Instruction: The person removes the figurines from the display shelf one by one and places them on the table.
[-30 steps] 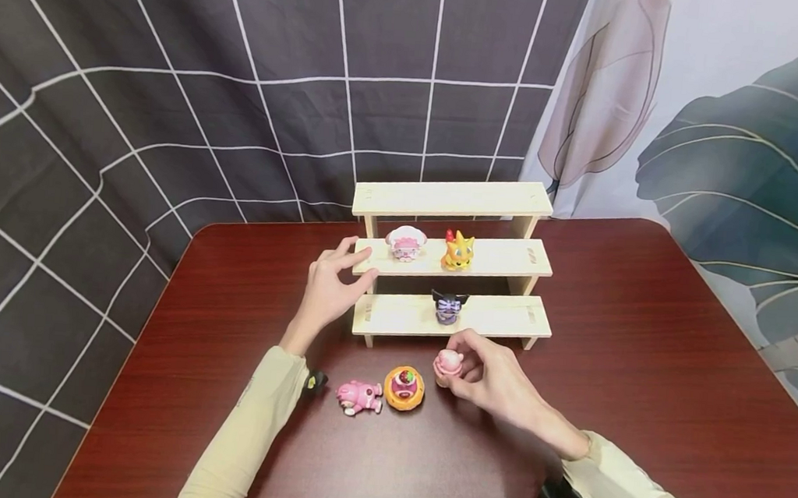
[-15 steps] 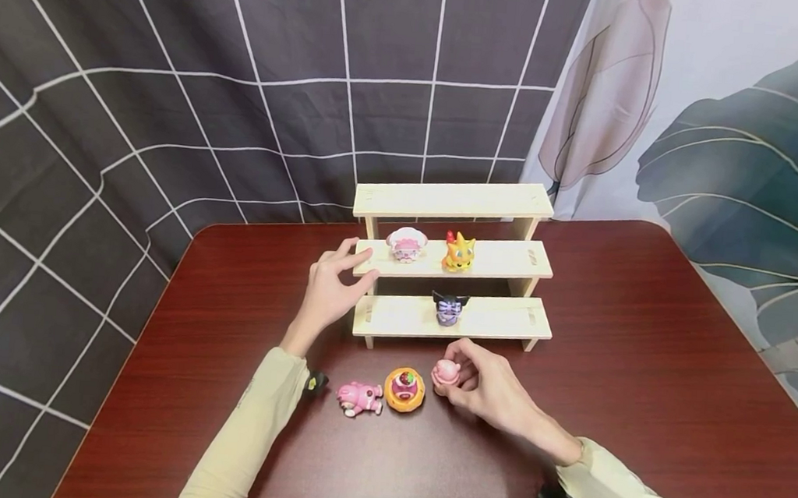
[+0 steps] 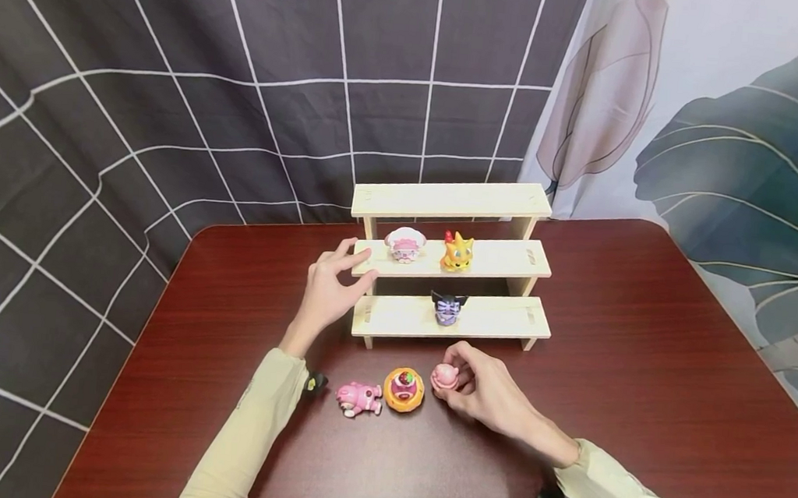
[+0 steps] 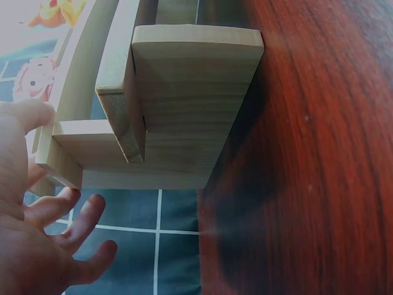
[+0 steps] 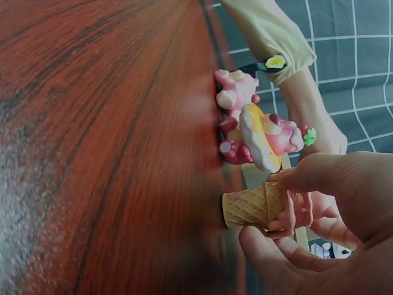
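left hand (image 3: 329,286): fingers loosely spread, touching the wooden tiered shelf (image 3: 422,260) at its middle level
right hand (image 3: 489,389): thumb and fingers pinch the ice-cream-cone figurine (image 3: 444,377)
ice-cream-cone figurine: upright, before the wooden tiered shelf, near the doughnut figurine (image 3: 404,390)

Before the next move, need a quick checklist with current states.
1. Ice cream held: ok, right hand grips it.
2. Ice cream upright: ok, cone end down.
3. Cone off the table: cannot tell, base too close to judge.
4. Gap to donut: ok, narrow but visible.
5. Left hand on middle shelf: ok, holds its left end.
6. Bear upright: not ok, lying down.
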`<state>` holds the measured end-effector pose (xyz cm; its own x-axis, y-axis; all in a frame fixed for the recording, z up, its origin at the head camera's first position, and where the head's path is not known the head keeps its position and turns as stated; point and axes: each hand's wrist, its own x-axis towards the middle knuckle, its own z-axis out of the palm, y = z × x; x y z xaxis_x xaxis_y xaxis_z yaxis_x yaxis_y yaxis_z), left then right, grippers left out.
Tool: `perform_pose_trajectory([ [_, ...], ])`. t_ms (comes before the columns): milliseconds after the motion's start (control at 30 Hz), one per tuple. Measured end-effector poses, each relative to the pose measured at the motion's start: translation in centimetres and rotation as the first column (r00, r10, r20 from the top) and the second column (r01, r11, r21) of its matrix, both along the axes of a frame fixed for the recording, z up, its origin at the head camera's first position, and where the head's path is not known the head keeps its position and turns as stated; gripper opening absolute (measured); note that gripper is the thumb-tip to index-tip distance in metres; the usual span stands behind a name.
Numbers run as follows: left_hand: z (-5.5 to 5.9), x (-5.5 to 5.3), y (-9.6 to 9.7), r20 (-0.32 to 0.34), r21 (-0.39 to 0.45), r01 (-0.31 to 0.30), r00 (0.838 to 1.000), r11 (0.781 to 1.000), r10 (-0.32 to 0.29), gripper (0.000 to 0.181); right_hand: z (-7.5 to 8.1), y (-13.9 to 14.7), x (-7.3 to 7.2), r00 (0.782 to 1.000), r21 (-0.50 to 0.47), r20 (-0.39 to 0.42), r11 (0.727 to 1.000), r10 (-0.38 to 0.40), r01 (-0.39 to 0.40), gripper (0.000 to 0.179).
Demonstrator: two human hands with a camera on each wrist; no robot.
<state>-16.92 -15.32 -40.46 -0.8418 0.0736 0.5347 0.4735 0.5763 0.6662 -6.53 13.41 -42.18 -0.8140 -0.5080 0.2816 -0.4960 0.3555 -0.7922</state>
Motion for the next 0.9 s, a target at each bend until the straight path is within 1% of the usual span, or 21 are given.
perform_pose_trajectory([
  [333,0.0,0.0,0.0,0.009,-0.003,-0.002,1.000,1.000,0.002,0.038,0.1,0.0,0.0,0.999,0.048,0.033,0.999,-0.011,0.009,0.034],
  [433,-0.1,0.0,0.0,0.007,-0.004,-0.002,1.000,1.000,0.002,0.038,0.1,0.1,0.0,0.999,0.053,0.041,0.999,-0.010,0.008,0.035],
  [633,-0.2,0.0,-0.1,0.010,-0.001,-0.006,1.000,1.000,0.006,0.038,0.3,0.4,0.1,0.996,0.041,0.090,0.999,-0.016,0.013,0.040],
  [767,-0.2,0.0,-0.1,0.005,0.003,-0.006,1.000,1.000,0.006,0.039,0.7,0.7,0.1,0.994,0.049,0.102,0.998,-0.046,0.041,0.042],
  [900,-0.2,0.0,-0.1,0.007,0.004,-0.005,1.000,1.000,0.005,0.039,1.2,1.1,0.0,0.993,0.078,0.069,0.993,-0.092,0.086,0.041],
])
